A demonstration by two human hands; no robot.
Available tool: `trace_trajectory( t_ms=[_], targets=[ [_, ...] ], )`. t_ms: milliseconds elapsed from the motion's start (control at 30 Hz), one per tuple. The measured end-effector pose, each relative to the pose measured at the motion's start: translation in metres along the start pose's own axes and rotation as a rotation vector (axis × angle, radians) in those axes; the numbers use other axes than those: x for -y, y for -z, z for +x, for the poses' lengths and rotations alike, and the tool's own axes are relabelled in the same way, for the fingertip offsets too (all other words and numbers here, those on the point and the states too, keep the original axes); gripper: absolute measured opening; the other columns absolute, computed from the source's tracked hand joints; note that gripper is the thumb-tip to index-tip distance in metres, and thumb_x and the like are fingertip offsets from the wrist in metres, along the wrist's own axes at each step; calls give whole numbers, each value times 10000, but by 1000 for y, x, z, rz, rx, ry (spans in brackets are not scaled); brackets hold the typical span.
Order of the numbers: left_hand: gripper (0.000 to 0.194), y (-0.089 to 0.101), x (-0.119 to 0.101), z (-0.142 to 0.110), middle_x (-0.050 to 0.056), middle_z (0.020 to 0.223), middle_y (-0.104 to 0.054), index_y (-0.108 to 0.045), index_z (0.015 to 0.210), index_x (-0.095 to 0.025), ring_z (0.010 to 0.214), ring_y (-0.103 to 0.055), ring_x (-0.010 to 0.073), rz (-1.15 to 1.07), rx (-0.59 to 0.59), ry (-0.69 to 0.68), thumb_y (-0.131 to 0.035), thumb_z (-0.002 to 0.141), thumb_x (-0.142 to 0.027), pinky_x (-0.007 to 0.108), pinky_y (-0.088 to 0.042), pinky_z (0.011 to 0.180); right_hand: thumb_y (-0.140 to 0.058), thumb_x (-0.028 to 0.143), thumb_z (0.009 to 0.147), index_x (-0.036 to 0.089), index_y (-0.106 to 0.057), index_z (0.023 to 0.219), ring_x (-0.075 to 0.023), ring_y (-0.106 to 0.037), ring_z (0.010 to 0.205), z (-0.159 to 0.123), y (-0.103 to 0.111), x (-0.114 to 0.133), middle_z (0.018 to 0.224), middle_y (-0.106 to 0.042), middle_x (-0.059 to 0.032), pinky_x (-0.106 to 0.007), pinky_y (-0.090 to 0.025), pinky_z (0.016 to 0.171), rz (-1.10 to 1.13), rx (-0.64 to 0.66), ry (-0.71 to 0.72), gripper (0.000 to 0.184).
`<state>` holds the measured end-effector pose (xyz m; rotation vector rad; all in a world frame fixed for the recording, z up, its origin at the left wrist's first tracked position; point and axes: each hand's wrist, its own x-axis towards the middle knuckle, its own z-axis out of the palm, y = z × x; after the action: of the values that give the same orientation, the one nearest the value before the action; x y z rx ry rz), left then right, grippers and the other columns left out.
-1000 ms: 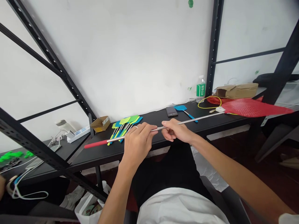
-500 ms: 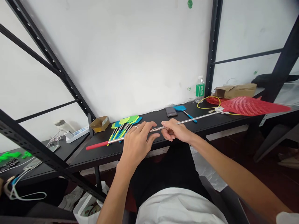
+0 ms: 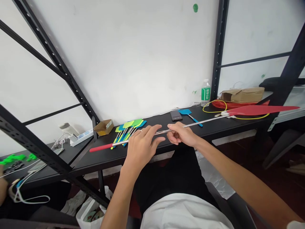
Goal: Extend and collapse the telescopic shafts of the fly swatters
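I hold a long fly swatter level above the black table. Its metal telescopic rod runs from a red handle at the left to a red mesh head at the far right, now seen almost edge-on. My left hand pinches the rod between thumb and fingers near its middle. My right hand grips the rod just to the right of the left hand.
A bunch of green and blue swatters lies on the table behind the rod, with a small cardboard box, a phone and a lone blue swatter. A water bottle, a yellow cable and a brown box stand to the right.
The swatter's red head has rolled from nearly flat to almost edge-on. Both hands stay on the rod at the same place; the view has shifted slightly.
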<state>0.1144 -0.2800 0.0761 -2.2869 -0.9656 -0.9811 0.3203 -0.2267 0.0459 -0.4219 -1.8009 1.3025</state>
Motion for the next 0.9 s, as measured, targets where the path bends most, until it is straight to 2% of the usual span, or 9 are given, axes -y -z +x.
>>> trace_trajectory(
  t_ms=[33, 133, 233, 433, 533, 633, 733, 833, 900],
  targets=[
    [240, 0, 1, 0, 33, 1009, -749, -655, 1163, -218, 774, -669, 168, -1, -16, 7, -632, 964, -351, 290, -442, 705, -419, 471, 1017, 149, -567, 498, -115, -427, 410, 0, 0, 0, 394, -379, 21, -261, -317, 477, 15, -4, 0, 628],
    [84, 0, 2, 0, 19, 967, -749, -682, 1015, -221, 818, -681, 165, -17, -94, 3, -616, 972, -250, 285, -447, 728, -436, 466, 1012, 152, -560, 501, -114, -421, 407, 0, 1, 1, 393, -363, 28, -259, -301, 467, 56, -1, 13, 612],
    [80, 1, 1, -1, 9, 884, -760, -691, 953, -212, 781, -683, 165, -5, -145, -23, -613, 969, -217, 298, -440, 723, -429, 469, 1009, 150, -560, 493, -114, -414, 400, 0, 0, 2, 388, -369, 22, -260, -289, 460, 71, 10, 23, 621],
    [206, 4, 1, -1, -11, 726, -741, -688, 925, -198, 620, -644, 142, 12, -67, -22, -501, 1005, -163, 312, -410, 683, -427, 471, 1004, 145, -573, 480, -114, -399, 397, -1, 0, 2, 384, -380, 14, -266, -302, 463, 48, 18, 24, 634],
    [154, 4, 1, -1, 7, 824, -758, -686, 1036, -201, 700, -667, 161, 14, -40, -32, -552, 1007, -272, 313, -413, 694, -438, 476, 1001, 148, -573, 479, -116, -399, 399, -1, 1, 3, 381, -371, 17, -267, -301, 463, 53, 2, 24, 631],
    [234, 3, 1, 0, 25, 962, -760, -659, 1140, -206, 773, -673, 171, 14, -34, -17, -639, 961, -356, 309, -430, 721, -444, 472, 1006, 148, -577, 487, -117, -406, 405, -1, 2, 4, 383, -364, 21, -266, -303, 470, 56, -11, 21, 625],
    [87, 3, 0, 0, 13, 913, -759, -674, 985, -212, 745, -659, 158, 9, -103, -19, -634, 964, -287, 296, -428, 713, -435, 470, 1012, 150, -576, 486, -118, -408, 406, -2, 1, 5, 385, -361, 22, -268, -298, 471, 51, -3, 23, 631],
    [94, 5, -2, 0, -4, 803, -752, -684, 934, -213, 657, -621, 147, 20, -164, -42, -605, 977, -243, 291, -412, 682, -415, 466, 1016, 156, -570, 475, -122, -401, 406, -2, 0, 7, 384, -369, 16, -276, -304, 474, 51, 13, 38, 643],
    [139, 7, -4, -1, -16, 733, -735, -690, 935, -212, 584, -578, 137, 41, -151, -40, -565, 995, -224, 288, -390, 640, -406, 461, 1018, 156, -570, 469, -122, -396, 407, -3, -1, 8, 385, -384, 10, -280, -307, 476, 38, 16, 50, 649]
  ],
)
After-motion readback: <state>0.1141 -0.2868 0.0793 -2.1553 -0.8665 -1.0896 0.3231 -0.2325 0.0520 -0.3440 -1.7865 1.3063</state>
